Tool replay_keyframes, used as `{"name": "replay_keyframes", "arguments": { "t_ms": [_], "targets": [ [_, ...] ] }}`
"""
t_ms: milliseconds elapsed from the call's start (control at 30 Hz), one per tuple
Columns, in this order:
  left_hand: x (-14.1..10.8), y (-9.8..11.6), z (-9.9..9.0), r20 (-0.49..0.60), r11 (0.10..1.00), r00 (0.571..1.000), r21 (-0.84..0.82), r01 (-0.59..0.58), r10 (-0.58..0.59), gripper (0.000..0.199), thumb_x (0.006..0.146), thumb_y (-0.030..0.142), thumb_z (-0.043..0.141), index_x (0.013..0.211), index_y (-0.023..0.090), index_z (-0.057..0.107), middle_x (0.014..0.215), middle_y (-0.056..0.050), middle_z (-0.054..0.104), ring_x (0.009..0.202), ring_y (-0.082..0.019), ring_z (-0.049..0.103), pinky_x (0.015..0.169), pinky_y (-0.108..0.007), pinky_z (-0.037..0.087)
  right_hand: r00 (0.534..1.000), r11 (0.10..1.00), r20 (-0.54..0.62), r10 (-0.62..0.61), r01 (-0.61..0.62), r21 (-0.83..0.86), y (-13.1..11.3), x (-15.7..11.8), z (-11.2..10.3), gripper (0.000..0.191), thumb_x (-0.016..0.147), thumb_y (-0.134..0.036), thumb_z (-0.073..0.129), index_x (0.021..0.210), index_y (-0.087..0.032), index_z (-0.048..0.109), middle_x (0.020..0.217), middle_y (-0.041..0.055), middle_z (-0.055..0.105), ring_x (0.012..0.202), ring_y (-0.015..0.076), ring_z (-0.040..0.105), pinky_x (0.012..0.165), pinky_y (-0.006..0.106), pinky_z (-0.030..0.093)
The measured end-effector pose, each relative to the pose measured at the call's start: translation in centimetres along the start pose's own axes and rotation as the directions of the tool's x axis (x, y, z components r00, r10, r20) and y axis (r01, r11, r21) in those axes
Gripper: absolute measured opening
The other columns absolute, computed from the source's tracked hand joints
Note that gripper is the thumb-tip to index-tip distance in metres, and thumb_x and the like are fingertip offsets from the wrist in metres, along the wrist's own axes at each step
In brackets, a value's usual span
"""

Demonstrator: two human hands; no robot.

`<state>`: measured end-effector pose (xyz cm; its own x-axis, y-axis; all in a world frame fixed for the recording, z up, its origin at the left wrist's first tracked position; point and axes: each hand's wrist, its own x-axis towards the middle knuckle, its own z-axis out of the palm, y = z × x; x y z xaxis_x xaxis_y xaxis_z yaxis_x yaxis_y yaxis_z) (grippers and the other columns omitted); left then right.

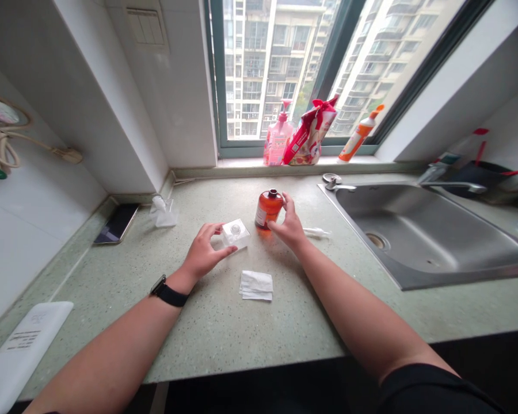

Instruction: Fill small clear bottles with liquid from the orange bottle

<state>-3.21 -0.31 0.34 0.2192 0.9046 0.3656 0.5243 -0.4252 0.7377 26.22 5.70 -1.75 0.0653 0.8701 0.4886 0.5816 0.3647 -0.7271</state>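
Speckled green counter (216, 328) under the window (285, 69), beside a steel sink (431, 230)

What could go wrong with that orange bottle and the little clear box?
The orange bottle looks uncapped, so if the right hand tips it, liquid might spill, maybe onto the folded tissue. The clear square container might slip if the left hand loosens its fingers.
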Motion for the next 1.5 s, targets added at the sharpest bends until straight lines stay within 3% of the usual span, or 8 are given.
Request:
{"name": "replay_keyframes", "arguments": {
  "t_ms": [133, 400, 533, 633, 733, 1100, 1300, 1500],
  "targets": [
    [0.0, 0.1, 0.0, -0.006, 1.0, 1.0, 0.006, -0.001, 0.001, 0.059, 0.082, 0.048, 0.089, 0.132, 0.024, 0.068, 0.124, -0.008, 0.069, 0.112, -0.028, 0.072, 0.107, -0.045, 0.058, 0.997, 0.997, -0.067, 0.047, -0.051, -0.064, -0.1, 0.1, 0.6, 0.122, 0.071, -0.05, 0.088, 0.169, -0.013, 0.024, 0.164, 0.0275, 0.047, 0.149, 0.0424, 0.051, 0.124, 0.06, 0.042],
    [0.2, -0.1, 0.1, -0.009, 1.0, 1.0, -0.005, 0.01, -0.01, 0.061, 0.081, 0.048, 0.089, 0.132, 0.024, 0.068, 0.125, -0.008, 0.069, 0.113, -0.028, 0.073, 0.108, -0.046, 0.057, 0.998, 0.993, -0.045, 0.051, -0.055, -0.1, 0.1, 0.3, 1.4, 0.116, 0.075, -0.043, 0.083, 0.17, -0.015, 0.023, 0.165, 0.0268, 0.049, 0.151, 0.0438, 0.05, 0.124, 0.064, 0.04],
    [0.2, -0.3, 0.2, -0.008, 1.0, 1.0, -0.016, 0.018, -0.018, 0.062, 0.081, 0.049, 0.089, 0.133, 0.023, 0.068, 0.126, -0.009, 0.068, 0.114, -0.028, 0.073, 0.109, -0.046, 0.057, 0.997, 0.992, -0.055, 0.06, -0.066, -0.105, -0.1, 0.4, 1.3, 0.101, 0.076, -0.047, 0.083, 0.162, -0.018, 0.038, 0.159, 0.0219, 0.057, 0.142, 0.041, 0.057, 0.122, 0.061, 0.043],
    [0.2, -0.3, 0.2, -0.01, 0.999, 0.999, -0.036, 0.03, -0.03, 0.066, 0.081, 0.05, 0.09, 0.135, 0.021, 0.066, 0.126, -0.01, 0.068, 0.114, -0.029, 0.073, 0.108, -0.047, 0.058, 0.996, 0.989, -0.076, 0.055, -0.064, -0.136, -0.3, 0.6, 0.9, 0.078, 0.073, -0.051, 0.085, 0.141, -0.023, 0.057, 0.138, 0.016, 0.071, 0.128, 0.0397, 0.064, 0.113, 0.06, 0.048],
    [0.2, -0.3, 0.1, -0.012, 0.998, 0.999, -0.049, 0.037, -0.038, 0.066, 0.081, 0.052, 0.09, 0.134, 0.021, 0.066, 0.125, -0.011, 0.069, 0.113, -0.029, 0.073, 0.106, -0.048, 0.059, 0.996, 0.99, -0.086, -0.008, -0.004, -0.141, -0.4, 0.7, 0.5, 0.07, 0.071, -0.055, 0.087, 0.128, -0.023, 0.063, 0.125, 0.0142, 0.074, 0.117, 0.0393, 0.067, 0.109, 0.061, 0.05],
    [0.9, 1.1, -0.1, -0.069, 1.0, 0.997, -0.012, -0.021, 0.02, 0.064, 0.082, 0.056, 0.089, 0.131, 0.021, 0.067, 0.122, -0.01, 0.07, 0.108, -0.028, 0.075, 0.102, -0.047, 0.061, 0.944, 0.943, -0.079, -0.321, 0.311, -0.119, -1.1, -0.1, -0.6, 0.067, 0.082, -0.044, 0.08, 0.142, -0.024, 0.058, 0.129, 0.0151, 0.069, 0.118, 0.0375, 0.065, 0.107, 0.059, 0.054],
    [2.5, 3.0, -0.4, -0.041, 0.996, 0.998, 0.068, -0.048, 0.051, 0.066, 0.084, 0.061, 0.088, 0.132, 0.02, 0.068, 0.119, -0.01, 0.069, 0.104, -0.027, 0.073, 0.099, -0.046, 0.061, 0.93, 0.923, -0.078, -0.359, 0.342, -0.176, -1.2, -0.2, -1.5, 0.068, 0.083, -0.04, 0.078, 0.145, -0.025, 0.056, 0.128, 0.0146, 0.068, 0.117, 0.0374, 0.065, 0.106, 0.057, 0.054],
    [2.3, 2.3, 1.0, -0.057, 0.995, 0.997, 0.092, -0.047, 0.053, 0.068, 0.084, 0.062, 0.087, 0.135, 0.02, 0.068, 0.119, -0.01, 0.068, 0.104, -0.026, 0.071, 0.1, -0.046, 0.06, 0.927, 0.912, -0.077, -0.367, 0.343, -0.225, -1.0, -0.2, -1.8, 0.064, 0.083, -0.036, 0.076, 0.143, -0.026, 0.057, 0.13, 0.0145, 0.067, 0.121, 0.0377, 0.063, 0.111, 0.06, 0.05]
  ]
}}
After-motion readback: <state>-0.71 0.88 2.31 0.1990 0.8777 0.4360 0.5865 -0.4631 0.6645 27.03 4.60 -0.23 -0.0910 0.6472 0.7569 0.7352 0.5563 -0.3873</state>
